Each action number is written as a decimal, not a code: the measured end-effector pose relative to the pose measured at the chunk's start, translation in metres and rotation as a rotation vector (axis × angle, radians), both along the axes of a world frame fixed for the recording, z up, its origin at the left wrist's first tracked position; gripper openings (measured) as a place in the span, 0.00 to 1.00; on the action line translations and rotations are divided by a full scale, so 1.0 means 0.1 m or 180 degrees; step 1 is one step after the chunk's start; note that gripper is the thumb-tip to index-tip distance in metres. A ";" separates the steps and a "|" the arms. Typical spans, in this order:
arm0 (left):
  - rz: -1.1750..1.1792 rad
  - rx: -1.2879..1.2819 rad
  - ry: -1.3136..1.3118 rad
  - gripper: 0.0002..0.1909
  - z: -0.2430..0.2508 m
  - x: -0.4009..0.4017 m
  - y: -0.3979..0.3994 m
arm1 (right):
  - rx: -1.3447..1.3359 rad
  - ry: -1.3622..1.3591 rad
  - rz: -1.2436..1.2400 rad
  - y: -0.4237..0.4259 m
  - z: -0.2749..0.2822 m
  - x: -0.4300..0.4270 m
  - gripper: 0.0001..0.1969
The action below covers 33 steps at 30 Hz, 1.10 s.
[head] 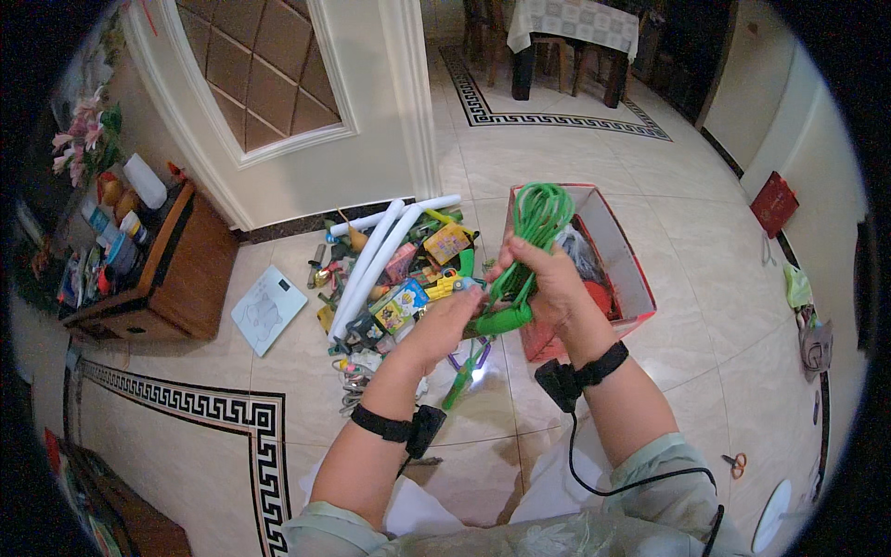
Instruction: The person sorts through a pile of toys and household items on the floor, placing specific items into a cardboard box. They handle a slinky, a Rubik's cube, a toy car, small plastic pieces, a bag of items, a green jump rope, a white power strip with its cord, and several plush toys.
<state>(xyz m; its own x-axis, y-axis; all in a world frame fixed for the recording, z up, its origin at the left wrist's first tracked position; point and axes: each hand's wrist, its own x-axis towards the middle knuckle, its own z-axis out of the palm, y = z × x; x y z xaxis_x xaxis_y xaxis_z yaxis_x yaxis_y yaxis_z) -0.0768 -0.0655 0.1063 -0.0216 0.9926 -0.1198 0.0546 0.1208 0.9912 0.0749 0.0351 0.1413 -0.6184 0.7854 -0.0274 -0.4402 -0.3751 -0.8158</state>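
Observation:
My right hand (546,275) grips a coiled green cord (543,212) above the left side of an open box (626,257) with red edges. From the coil's lower end hangs a green foam handle (505,320). My left hand (449,324) is close to that handle; its fingertips are partly hidden, and I cannot tell whether it touches the cord. Below the hands, a green-handled item with purple parts (459,383) is in view. Inside the box are a clear plastic bag (578,250) and something red. Left of the box, a pile of toys and small boxes (400,306) covers the floor.
White foam tubes (376,268) lie across the pile, with grey cables (353,386) at its near edge. A bathroom scale (268,310) lies farther left, beside a wooden cabinet (188,278). Orange-handled scissors (738,465) are on the floor at right. A cloth-covered table (574,28) stands behind.

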 end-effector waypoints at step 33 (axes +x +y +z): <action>0.1170 0.0677 -0.1805 0.09 0.32 -0.26 -0.02 | 0.0494 -0.0911 0.0526 -0.28 -0.02 -0.14 0.14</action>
<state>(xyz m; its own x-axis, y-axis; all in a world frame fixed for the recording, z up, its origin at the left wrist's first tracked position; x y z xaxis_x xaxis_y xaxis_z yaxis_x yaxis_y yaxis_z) -0.1032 -0.0674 0.1387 -0.3515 0.9361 -0.0160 -0.4841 -0.1671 0.8589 0.0608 0.0067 0.1395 -0.7219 0.6838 -0.1060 -0.1297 -0.2842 -0.9499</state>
